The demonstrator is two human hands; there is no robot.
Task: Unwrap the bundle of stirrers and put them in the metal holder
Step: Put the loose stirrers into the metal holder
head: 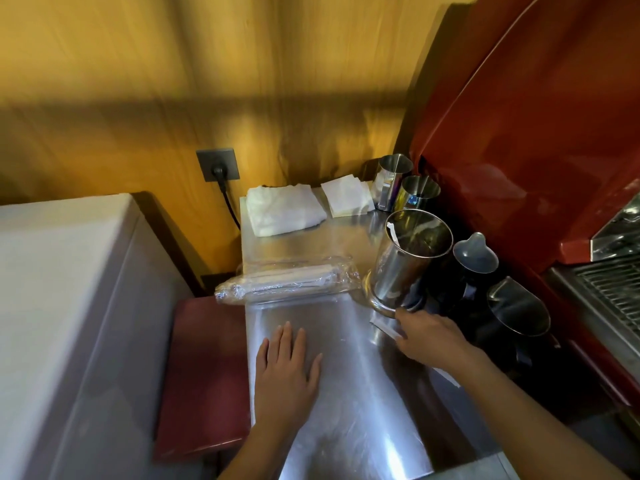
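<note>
Your left hand (287, 368) lies flat on the steel worktop (346, 393), palm down, fingers spread, holding nothing. Your right hand (429, 336) reaches to the worktop's right edge, fingers curled at the foot of the metal holder (408, 261), touching its base beside a scrap of white paper (384, 327); I cannot tell whether you actually grip the holder or the paper. The holder leans, tilted toward the left, mouth open to you, with a thin white strip (393, 233) at its rim. The bundle of stirrers (287, 280) lies across the worktop's middle, still in its clear wrap, its left end overhanging the left edge, its right end just beside the holder. At the back edge sits a folded white cloth (284, 209) with a stack of napkins (348, 197) beside it. Two steel cups (394, 178) stand in the back right corner. Dark pitchers (476, 261) line the right side, against the red machine (519, 133).
</note>
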